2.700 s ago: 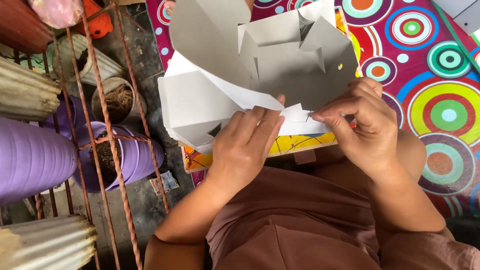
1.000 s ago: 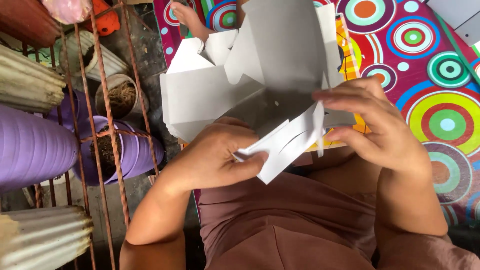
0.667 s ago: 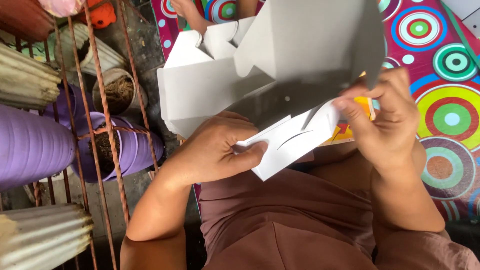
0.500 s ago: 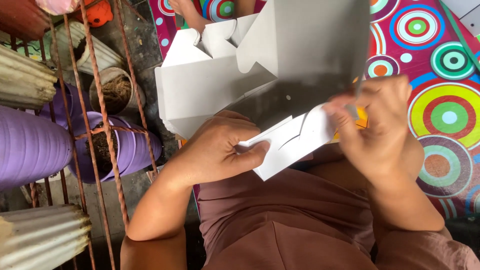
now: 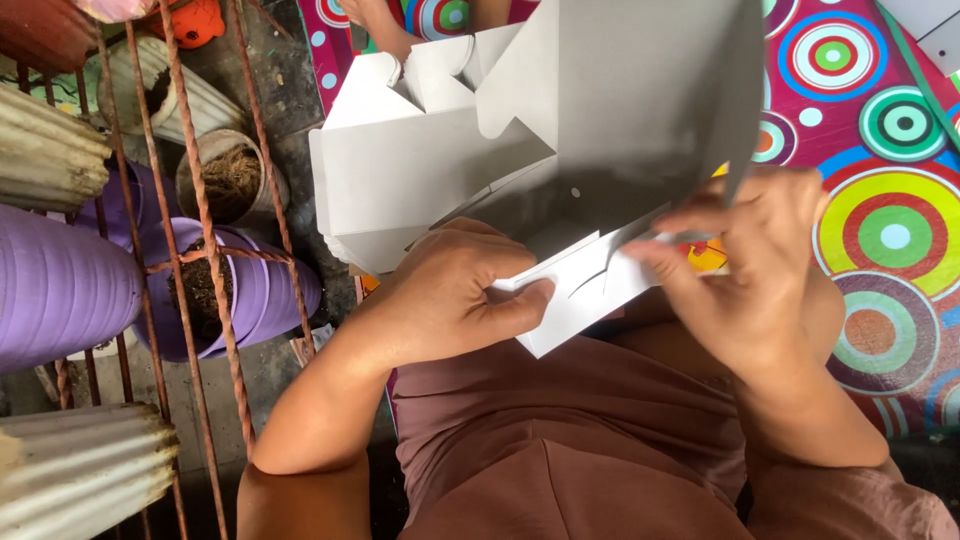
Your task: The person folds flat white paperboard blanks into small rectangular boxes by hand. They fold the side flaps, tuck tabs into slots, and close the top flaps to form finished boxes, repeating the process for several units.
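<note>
**A:** So what's being held here? A grey-white cardboard box blank (image 5: pixel 560 150), half folded, is kept up over the lap, roughly at 12 o'clock from the hands. The left hand (image 5: pixel 450 300) is closed on a white bottom flap (image 5: pixel 565 300), thumb pressed along the edge, probably so the flap is kept bent inward. The right hand (image 5: pixel 750 270) is pinched on the neighbouring flap at 3 o'clock of the left, fingers curled around the panel's lower edge. The big panel is tilted up and away, which is likely why the inside seams can be seen at all.

**B:** Makes sense. And the surroundings? A mat with bright concentric circles (image 5: pixel 880 220) is spread under the work at 2 o'clock. Off at 9 o'clock, purple plant pots (image 5: pixel 60 290) with soil are stacked behind a rusty rebar frame (image 5: pixel 200 200), with ribbed whitish pots (image 5: pixel 80 480) at 8 o'clock. Someone else's foot (image 5: pixel 375 20) is just visible at 11 o'clock, top edge. Bare concrete ground is seen by the pots, so an outdoor-ish spot, it would seem.
</note>
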